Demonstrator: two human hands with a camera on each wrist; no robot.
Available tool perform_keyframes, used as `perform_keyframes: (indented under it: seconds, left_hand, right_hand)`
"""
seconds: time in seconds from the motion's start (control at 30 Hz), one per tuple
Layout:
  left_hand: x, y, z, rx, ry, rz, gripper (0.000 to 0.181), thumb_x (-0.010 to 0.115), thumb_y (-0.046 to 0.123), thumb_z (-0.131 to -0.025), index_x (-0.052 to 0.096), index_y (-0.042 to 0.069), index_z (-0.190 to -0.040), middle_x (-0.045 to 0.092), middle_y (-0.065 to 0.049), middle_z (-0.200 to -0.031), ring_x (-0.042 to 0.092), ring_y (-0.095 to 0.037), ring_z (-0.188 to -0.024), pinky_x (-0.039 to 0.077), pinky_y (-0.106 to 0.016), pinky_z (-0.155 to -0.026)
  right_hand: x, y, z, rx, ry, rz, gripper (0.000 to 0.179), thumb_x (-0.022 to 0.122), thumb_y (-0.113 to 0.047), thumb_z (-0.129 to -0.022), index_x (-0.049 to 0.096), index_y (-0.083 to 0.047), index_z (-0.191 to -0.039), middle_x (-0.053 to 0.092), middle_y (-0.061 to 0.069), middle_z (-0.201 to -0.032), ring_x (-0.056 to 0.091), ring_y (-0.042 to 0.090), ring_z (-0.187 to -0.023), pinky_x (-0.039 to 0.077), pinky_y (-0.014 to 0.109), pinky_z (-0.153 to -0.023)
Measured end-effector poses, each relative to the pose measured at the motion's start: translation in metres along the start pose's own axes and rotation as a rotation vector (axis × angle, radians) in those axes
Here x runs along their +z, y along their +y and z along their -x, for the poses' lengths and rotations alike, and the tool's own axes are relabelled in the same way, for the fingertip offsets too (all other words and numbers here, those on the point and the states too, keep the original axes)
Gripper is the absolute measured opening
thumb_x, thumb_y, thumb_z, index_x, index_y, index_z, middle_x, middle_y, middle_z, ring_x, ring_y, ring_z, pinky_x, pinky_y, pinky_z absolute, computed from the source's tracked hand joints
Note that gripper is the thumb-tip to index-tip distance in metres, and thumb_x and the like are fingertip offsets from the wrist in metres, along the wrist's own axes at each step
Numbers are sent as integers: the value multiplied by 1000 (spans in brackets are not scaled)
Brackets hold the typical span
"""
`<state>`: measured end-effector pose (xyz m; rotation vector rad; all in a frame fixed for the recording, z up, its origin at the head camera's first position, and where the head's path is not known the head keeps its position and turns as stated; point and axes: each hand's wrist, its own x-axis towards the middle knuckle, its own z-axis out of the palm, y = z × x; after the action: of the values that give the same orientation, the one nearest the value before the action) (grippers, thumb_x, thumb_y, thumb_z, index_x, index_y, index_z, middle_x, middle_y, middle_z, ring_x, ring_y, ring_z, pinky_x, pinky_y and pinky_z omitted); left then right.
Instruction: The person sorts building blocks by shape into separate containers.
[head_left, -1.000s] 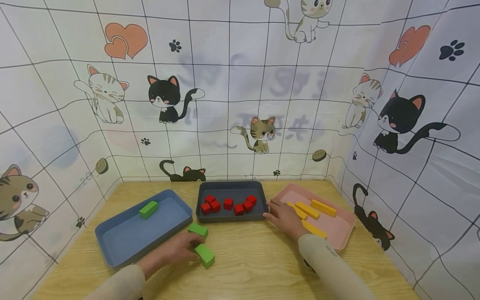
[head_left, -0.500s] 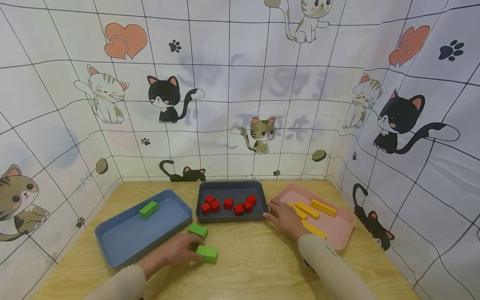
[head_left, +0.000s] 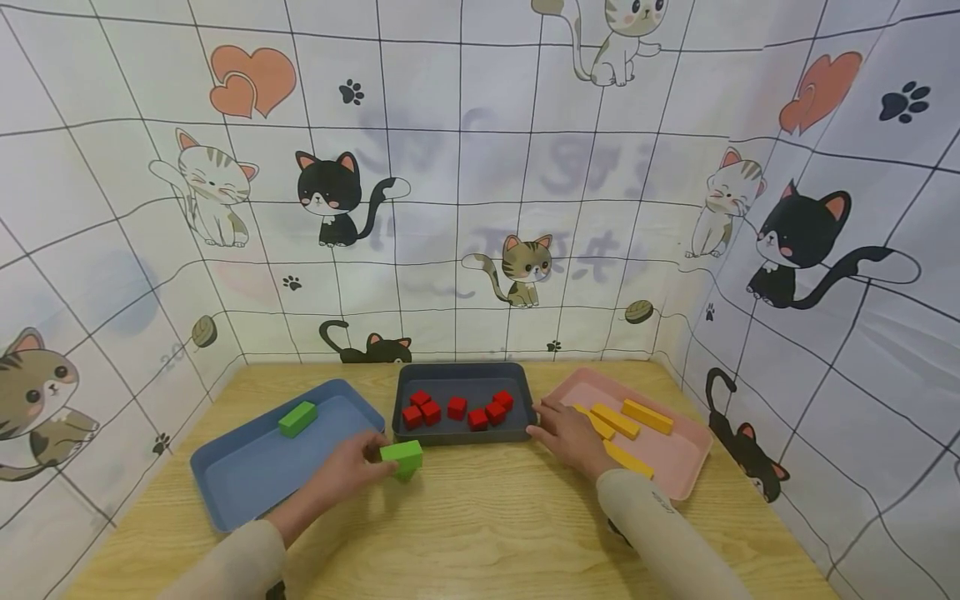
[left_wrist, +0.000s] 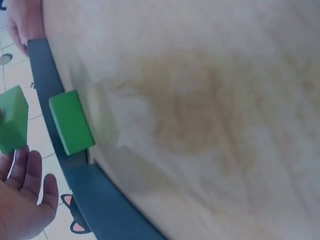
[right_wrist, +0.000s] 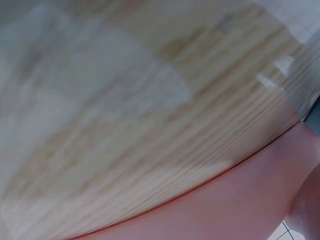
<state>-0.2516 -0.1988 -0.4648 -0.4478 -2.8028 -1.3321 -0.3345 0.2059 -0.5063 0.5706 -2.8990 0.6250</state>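
My left hand [head_left: 341, 471] pinches a green block [head_left: 402, 452] between thumb and fingers, off the table beside the blue tray [head_left: 247, 518]. In the left wrist view this held block [left_wrist: 14, 120] is apart from a second green block [left_wrist: 71, 123], which lies on the table. From the head, the held block hides most of the second one. A third green block [head_left: 297, 419] lies in the blue tray. My right hand [head_left: 573, 437] rests at the pink tray's left corner, fingers extended to the dark tray's right edge; it holds nothing that I can see.
Several red cubes [head_left: 457, 407] sit in the dark grey tray [head_left: 465, 439] at the back centre. The pink tray [head_left: 678, 467] on the right holds several yellow bars [head_left: 647, 416]. Cat-patterned cloth [head_left: 450, 183] hangs behind and on both sides of the wooden table [head_left: 495, 533].
My left hand has turned the green block sideways, then lifted it and moved it farther from me, in front of the other green block. The right hand has stayed still.
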Motion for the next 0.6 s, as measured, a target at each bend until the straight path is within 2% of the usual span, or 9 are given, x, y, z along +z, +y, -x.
perform_keyframes:
  seconds: [0.1,0.3,0.43,0.6]
  left_hand:
    - [-7,2,-3,-34,67,23,28,78,23,-87,67,5,-105,61,-1,-86,54,-16,-79,46,-29,-66]
    - [-22,3,-11,-79,185,-9,30,75,23,-89,65,2,-107,61,-4,-88,55,-17,-80,45,-31,-69]
    - [-32,-1,-19,-99,270,-48,34,74,24,-90,63,-1,-111,63,-7,-88,57,-19,-78,46,-31,-67]
    - [-45,-9,-24,-161,335,-51,43,71,31,-93,60,-2,-119,62,-12,-98,57,-23,-82,46,-34,-68]
  right_hand:
    - [1,1,0,-6,5,5,63,52,-54,-99,51,-12,-146,42,14,-153,42,41,-136,29,59,-111]
    - [2,1,0,-12,5,5,64,52,-54,-99,50,-12,-147,41,14,-153,42,41,-136,29,58,-112]
    - [1,0,0,-17,4,7,64,51,-54,-99,50,-11,-146,42,15,-153,42,41,-136,28,58,-112]
    - [0,0,0,-16,5,4,64,52,-54,-99,51,-11,-146,42,15,-153,42,41,-136,28,58,-112]
